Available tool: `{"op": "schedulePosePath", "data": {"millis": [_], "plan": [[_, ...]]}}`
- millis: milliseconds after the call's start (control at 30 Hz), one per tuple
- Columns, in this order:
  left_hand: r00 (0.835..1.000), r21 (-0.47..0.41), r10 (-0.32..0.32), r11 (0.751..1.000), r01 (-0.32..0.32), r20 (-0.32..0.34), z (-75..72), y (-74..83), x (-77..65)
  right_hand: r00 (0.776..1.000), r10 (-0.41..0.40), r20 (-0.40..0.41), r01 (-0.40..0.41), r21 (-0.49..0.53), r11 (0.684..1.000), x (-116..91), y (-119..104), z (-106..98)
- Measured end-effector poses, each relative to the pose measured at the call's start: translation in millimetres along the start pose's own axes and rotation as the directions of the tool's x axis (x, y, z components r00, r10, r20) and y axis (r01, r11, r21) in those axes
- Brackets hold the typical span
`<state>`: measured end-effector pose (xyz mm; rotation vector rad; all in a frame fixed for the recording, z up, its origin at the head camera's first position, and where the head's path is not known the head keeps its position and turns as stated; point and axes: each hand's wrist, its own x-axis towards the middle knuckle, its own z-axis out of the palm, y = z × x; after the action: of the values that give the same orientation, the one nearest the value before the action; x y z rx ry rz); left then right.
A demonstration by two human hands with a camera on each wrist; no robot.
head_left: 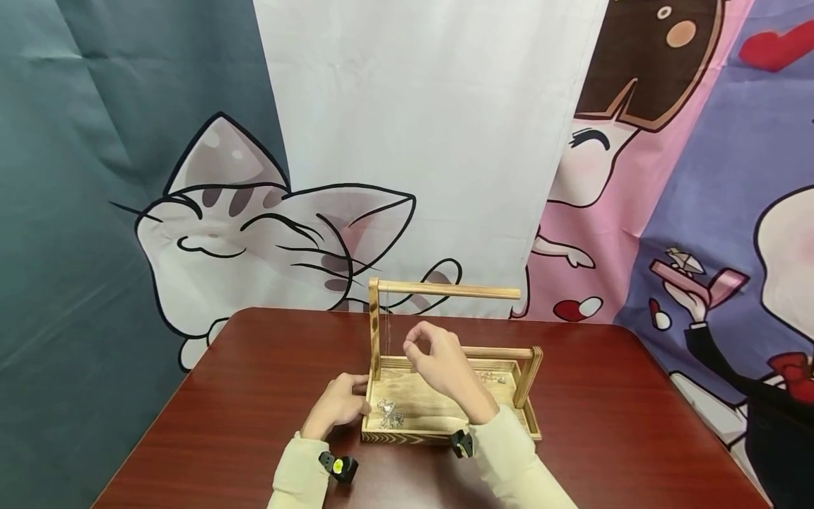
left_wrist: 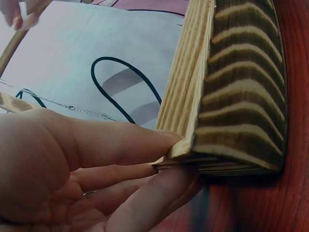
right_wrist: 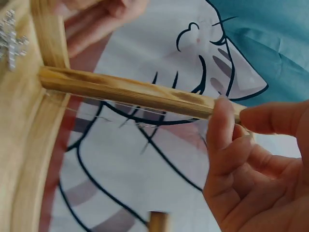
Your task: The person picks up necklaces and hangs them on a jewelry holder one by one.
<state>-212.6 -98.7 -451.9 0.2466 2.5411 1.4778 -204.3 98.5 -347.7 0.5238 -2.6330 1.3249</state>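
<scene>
Behind the desk [head_left: 210, 424], printed fabric [head_left: 407, 127] hangs in soft creases, showing a cartoon cat outlined in thick black on grey-green and white panels, with pink and violet panels to the right. I read the desk as dark red-brown, straight-grained and faintly glossy, with rounded far corners.

On it rests the wooden stand: a shallow rectangular tray [head_left: 407, 437], a tall post [head_left: 374, 329] carrying an upper rod [head_left: 448, 289], and a short post [head_left: 526, 378] carrying a lower rod [head_left: 499, 352]. Wavy, scorched-looking bands mark the tray's front wall. Fine metal chains [head_left: 388, 329] hang from the upper rod just beside the tall post. Bright silver jewelry [head_left: 389, 415] lies bunched at the tray's left front; small pieces [head_left: 490, 377] lie at its right rear.

My left hand [head_left: 341, 399] pinches the tray's left end, thumb on the rim and fingers underneath. My right hand [head_left: 441, 360] is raised above the tray, near the chains, thumb and index finger curved into a ring; I cannot tell whether this grip pinches a thin strand
</scene>
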Motion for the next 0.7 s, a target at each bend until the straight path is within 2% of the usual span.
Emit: {"op": "schedulePosePath", "data": {"millis": [167, 367, 533, 700], "plan": [[1.000, -0.023, -0.007, 1.000, 0.007, 0.003, -0.6, -0.6, -0.9, 0.998, -0.001, 0.070, 0.001, 0.007, 1.000, -16.3, 22.8, 4.9], [1.000, -0.028, -0.005, 1.000, 0.005, 0.006, 0.2, -2.1, -0.5, 0.988, -0.005, 0.157, 0.022, -0.105, 0.994, -32.6, 62.5, 3.6], [1.000, -0.026, -0.021, 0.999, 0.021, 0.004, 0.1, -2.4, 0.7, 0.988, 0.030, 0.152, 0.001, -0.201, 0.980, -42.2, 92.1, -6.1], [1.000, -0.024, -0.026, 0.999, 0.026, -0.002, -1.1, -2.9, 0.8, 0.987, 0.068, 0.143, -0.036, -0.219, 0.975, -48.3, 113.8, -16.9]]}}
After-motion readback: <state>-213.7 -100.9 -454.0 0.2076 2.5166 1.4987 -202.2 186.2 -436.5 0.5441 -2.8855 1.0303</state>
